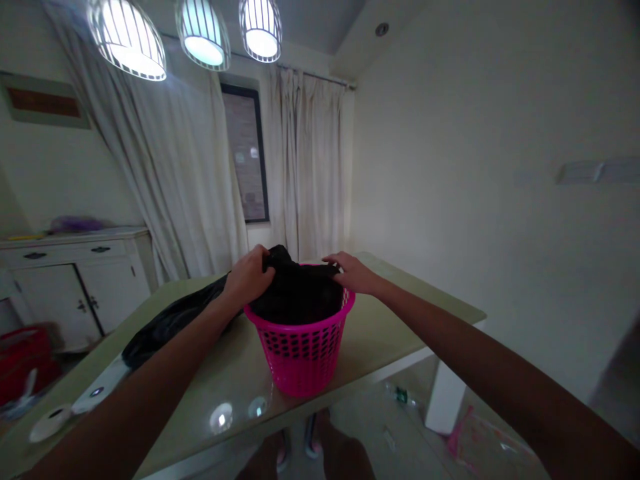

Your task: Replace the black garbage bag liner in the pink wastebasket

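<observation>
A pink plastic basket [303, 373] with round holes stands upright near the front edge of the table. A black plastic bag [300, 297] sits inside its mouth, with part of it bunched above the rim. At the rim's left side my left hand [249, 277] is closed on the bag's edge. My right hand [353, 272] pinches the bag at the right rim, thumb and fingers together. More black plastic [180, 320] lies on the table to the left, partly behind my left forearm; whether it joins the bag in the basket I cannot tell.
The pale green table [395, 320] carries a white object [103, 385] and a round white lid-like item [50, 423] at left. A white cabinet [110, 280] stands beyond. On the floor lie a plastic bottle [401, 395] and a clear-pink bag [490, 443].
</observation>
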The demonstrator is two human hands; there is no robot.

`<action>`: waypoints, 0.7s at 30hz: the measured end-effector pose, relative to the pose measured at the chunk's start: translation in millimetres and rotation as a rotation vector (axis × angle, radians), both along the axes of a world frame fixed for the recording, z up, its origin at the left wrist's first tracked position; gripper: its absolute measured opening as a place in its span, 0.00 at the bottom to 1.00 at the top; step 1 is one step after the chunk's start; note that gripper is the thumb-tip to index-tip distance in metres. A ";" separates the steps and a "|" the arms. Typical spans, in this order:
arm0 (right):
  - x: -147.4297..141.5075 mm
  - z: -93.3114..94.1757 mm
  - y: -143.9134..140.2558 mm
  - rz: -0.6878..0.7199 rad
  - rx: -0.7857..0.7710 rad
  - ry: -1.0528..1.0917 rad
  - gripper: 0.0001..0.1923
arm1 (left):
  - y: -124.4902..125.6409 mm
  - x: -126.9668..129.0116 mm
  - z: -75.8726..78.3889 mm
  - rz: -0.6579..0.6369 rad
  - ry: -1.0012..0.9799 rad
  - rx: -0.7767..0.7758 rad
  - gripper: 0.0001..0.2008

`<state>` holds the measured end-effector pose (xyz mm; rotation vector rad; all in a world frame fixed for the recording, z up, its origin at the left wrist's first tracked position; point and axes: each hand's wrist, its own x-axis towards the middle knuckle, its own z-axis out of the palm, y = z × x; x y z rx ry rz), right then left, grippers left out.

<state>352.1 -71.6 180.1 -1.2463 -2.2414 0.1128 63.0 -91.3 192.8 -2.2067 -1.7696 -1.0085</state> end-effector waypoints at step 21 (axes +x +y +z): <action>3.5 17.9 -27.3 0.410 -0.467 0.225 0.22 | 11.6 14.5 5.1 -0.345 -0.272 -0.078 0.17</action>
